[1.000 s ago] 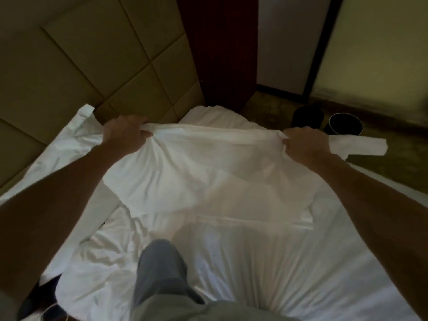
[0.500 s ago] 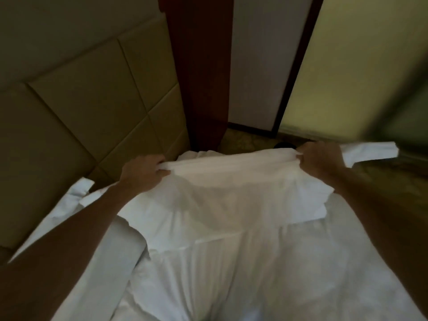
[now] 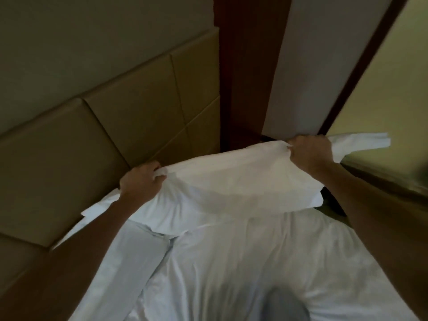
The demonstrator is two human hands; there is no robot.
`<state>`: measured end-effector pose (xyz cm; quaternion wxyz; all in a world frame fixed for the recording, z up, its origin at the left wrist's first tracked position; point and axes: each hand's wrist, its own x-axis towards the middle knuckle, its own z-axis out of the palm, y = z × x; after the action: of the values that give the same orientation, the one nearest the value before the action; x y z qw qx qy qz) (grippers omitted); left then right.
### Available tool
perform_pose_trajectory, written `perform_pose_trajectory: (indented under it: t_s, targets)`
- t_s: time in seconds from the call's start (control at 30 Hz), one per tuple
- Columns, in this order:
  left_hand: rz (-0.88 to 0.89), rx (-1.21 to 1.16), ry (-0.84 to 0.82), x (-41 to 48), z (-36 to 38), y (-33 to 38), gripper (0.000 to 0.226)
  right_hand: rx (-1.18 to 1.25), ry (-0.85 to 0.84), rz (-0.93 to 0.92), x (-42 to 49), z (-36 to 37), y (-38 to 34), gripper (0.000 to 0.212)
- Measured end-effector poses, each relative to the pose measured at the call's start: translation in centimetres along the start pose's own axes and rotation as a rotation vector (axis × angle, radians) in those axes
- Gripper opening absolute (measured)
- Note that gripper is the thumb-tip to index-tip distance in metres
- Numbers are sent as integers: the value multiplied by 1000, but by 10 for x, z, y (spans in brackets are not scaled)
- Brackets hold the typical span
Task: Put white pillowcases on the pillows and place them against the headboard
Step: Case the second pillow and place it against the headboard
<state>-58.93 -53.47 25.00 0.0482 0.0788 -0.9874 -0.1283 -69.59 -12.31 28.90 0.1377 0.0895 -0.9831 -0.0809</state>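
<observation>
A white pillow in its pillowcase [image 3: 234, 191] hangs lifted above the bed, its top edge stretched between both hands. My left hand [image 3: 141, 181] is clenched on the left top corner. My right hand [image 3: 312, 154] grips the right top corner, with a loose flap of pillowcase [image 3: 361, 142] sticking out past it to the right. The pillow's lower part touches the white bed sheet [image 3: 266, 262]. The tan padded headboard [image 3: 104, 140] runs along the left, just behind my left hand. A second white cloth or pillow [image 3: 129, 258] lies flat beside the headboard under my left forearm.
A dark red wooden post [image 3: 247, 66] stands at the bed's far corner, with a pale wall panel [image 3: 312, 66] and a yellowish glass panel [image 3: 382, 100] to its right. My grey-trousered knee [image 3: 280, 304] rests on the sheet at the bottom.
Both hands have raised the pillow off the bed and carried it up and away from me, toward the far corner. The view has tilted upward; the dark bins on the floor are out of sight.
</observation>
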Motion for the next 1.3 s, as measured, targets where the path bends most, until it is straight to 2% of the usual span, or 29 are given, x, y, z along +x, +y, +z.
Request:
perform_pose_trajectory:
  t_s: [0.13, 0.27, 0.43, 0.63, 0.73, 0.9, 0.97, 1.1, 1.17, 1.23, 1.3]
  targets:
    - [-222, 28, 41, 1, 8, -4, 19, 88, -27, -187, 80, 26, -19, 13]
    - [-439, 78, 8, 10, 19, 0, 32, 160, -48, -370, 148, 64, -35, 10]
    - [-605, 115, 49, 20, 30, 28, 37, 246, -10, -460, 196, 106, -45, 10]
    - [-655, 182, 53, 40, 14, 52, 43, 335, 75, -498, 246, 109, -47, 9]
    - [-617, 148, 8, 56, -6, 65, 34, 337, 86, -517, 270, 96, -32, 9]
    - [-563, 145, 19, 72, -27, 81, 23, 375, 119, -551, 288, 85, -16, 21]
    - [-594, 211, 22, 79, -20, 79, 26, 343, 97, -572, 291, 91, -20, 19]
    - [-705, 255, -36, 81, 16, 52, 47, 275, 1, -584, 287, 115, -57, 8]
    - [-732, 278, -44, 78, 33, 37, 46, 244, -42, -580, 282, 129, -79, 11]
    - [-663, 361, 4, 75, 42, 26, 39, 257, -53, -563, 282, 140, -99, 12]
    - [-447, 558, 69, 76, 43, 9, 32, 288, -45, -544, 287, 145, -118, 13]
